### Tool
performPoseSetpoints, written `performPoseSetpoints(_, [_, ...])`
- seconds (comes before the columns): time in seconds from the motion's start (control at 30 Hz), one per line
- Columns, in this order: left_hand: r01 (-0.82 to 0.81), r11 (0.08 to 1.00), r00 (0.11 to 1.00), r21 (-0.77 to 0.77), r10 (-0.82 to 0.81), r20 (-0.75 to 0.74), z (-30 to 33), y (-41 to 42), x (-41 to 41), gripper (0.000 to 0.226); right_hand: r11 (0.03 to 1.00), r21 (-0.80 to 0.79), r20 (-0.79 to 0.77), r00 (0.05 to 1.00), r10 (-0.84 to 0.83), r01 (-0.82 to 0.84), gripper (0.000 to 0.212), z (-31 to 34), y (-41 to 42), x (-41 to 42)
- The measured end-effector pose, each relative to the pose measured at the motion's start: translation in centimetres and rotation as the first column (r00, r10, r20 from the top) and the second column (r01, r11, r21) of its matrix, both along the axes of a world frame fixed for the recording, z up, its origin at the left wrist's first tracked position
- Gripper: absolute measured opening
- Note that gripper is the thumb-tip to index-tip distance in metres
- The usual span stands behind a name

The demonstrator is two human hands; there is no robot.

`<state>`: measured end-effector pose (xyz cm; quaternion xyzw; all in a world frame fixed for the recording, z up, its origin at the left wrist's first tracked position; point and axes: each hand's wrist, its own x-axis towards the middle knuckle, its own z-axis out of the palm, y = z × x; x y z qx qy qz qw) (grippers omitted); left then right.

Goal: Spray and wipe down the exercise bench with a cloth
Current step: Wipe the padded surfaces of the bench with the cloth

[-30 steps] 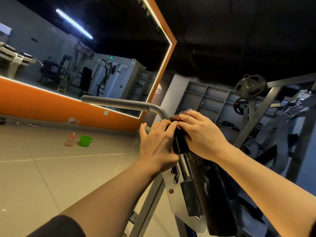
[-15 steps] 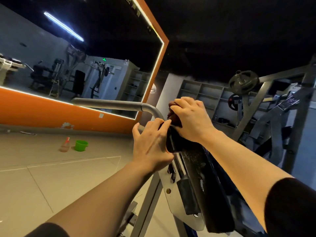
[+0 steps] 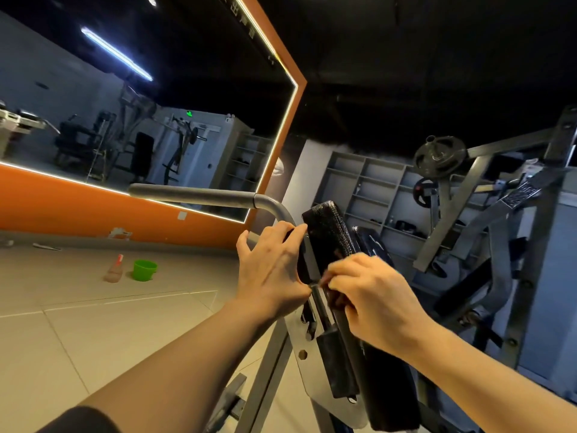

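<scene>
pale glossy floor tiles (image 3: 93, 332) fill the lower left, where a translucent spray bottle (image 3: 114, 269) stands just beside a small green bucket (image 3: 144, 270). above them an orange wall band frames a wide lit mirror (image 3: 140, 120). a smooth grey tube handle (image 3: 199, 196) curves toward centre. the left hand (image 3: 271, 267) grips the edge of the bench pad (image 3: 327, 239), black and grainy. the right hand (image 3: 374, 298), fingers curled, holds a dark cloth (image 3: 335, 300) against the pad's side, barely visible. grey shelving (image 3: 368, 195) and a round weight plate (image 3: 439, 157) stand at right.
</scene>
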<state>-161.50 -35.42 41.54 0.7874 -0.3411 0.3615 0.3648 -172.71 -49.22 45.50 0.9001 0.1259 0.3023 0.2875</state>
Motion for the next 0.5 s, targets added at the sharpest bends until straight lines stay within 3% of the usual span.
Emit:
performPoseSetpoints(0.1, [0.024, 0.999, 1.000, -0.033, -0.024, 0.009, -0.1, 0.1, -0.1, 0.081, 0.998, 0.043, 0.264, 0.964, 0.037, -0.050, 0.037, 3.1, 1.6, 2.3])
performPoseSetpoints(0.17, [0.018, 1.000, 1.000, -0.025, -0.017, 0.013, 0.0, 0.2, -0.1, 0.082, 0.999, 0.031, 0.346, 0.938, -0.030, 0.020, 0.033, 4.9, 2.4, 4.5])
performPoseSetpoints(0.3, [0.012, 1.000, 1.000, -0.006, -0.012, 0.018, -0.1, 0.2, 0.2, 0.084, 0.977, 0.042, 0.131, 0.969, -0.211, 0.208, 0.052, 5.7, 2.5, 7.8])
performPoseSetpoints(0.5, [0.032, 0.998, 0.997, -0.056, -0.028, 0.069, -0.3, 0.1, 0.5, 0.080, 0.992, 0.115, 0.075, 0.996, -0.055, 0.046, 0.041, 4.7, 1.2, 6.3])
